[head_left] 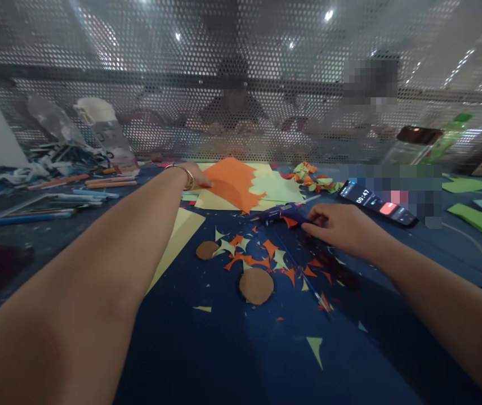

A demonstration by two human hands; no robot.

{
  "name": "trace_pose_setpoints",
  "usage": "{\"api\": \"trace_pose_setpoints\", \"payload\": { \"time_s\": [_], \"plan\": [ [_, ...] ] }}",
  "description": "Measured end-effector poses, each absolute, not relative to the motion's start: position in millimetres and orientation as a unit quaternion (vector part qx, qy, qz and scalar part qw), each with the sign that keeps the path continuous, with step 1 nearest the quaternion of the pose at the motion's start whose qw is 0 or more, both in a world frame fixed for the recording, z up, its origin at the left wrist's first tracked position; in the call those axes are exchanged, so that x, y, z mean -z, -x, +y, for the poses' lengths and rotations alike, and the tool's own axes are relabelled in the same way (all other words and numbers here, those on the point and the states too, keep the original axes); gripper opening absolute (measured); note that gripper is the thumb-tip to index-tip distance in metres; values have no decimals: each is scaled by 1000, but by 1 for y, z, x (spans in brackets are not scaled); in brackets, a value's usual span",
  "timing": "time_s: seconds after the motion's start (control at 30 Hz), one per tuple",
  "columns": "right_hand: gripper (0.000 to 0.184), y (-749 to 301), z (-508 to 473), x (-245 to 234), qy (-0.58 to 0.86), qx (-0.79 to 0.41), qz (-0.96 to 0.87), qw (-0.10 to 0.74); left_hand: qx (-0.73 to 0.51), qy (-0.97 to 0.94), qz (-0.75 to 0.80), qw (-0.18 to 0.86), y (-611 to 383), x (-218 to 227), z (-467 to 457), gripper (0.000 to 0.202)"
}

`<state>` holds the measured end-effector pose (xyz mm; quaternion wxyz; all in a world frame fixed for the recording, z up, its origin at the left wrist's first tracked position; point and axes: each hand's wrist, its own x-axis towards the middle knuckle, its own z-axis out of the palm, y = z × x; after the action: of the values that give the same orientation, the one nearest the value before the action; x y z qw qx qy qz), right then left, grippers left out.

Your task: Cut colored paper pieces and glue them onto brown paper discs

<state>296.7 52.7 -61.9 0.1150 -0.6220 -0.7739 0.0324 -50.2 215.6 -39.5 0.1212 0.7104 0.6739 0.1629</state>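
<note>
My left hand [196, 175], with a bangle on the wrist, reaches far forward and rests its fingers on an orange paper sheet [232, 183] with a jagged cut edge, which lies over pale yellow and green sheets [277, 188]. My right hand [340, 228] lies closed over the rear of a blue glue gun [279, 212] that rests on the dark blue tabletop [232, 349]. Two brown card discs [257, 285] and several orange and green paper offcuts [262, 259] lie between my arms.
A phone [376, 202] showing a timer lies right of the glue gun. Pens, pencils and clutter [67, 185] fill the far left; green sheets [481, 219] lie at the right. A perforated screen [241, 84] stands at the back, with people behind it.
</note>
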Motion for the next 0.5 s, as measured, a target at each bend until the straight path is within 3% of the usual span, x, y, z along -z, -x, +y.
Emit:
{"api": "trace_pose_setpoints", "payload": {
  "time_s": [0.13,0.3,0.5],
  "plan": [
    [23,-297,53,62,622,-35,-773,115,-264,-659,684,170,49,42,208,38],
    [24,-298,51,59,625,-30,-768,135,-449,-631,584,243,47,25,184,39],
    [30,-289,38,50,582,-44,-755,298,-551,-624,449,324,44,6,139,15]
  ]
}}
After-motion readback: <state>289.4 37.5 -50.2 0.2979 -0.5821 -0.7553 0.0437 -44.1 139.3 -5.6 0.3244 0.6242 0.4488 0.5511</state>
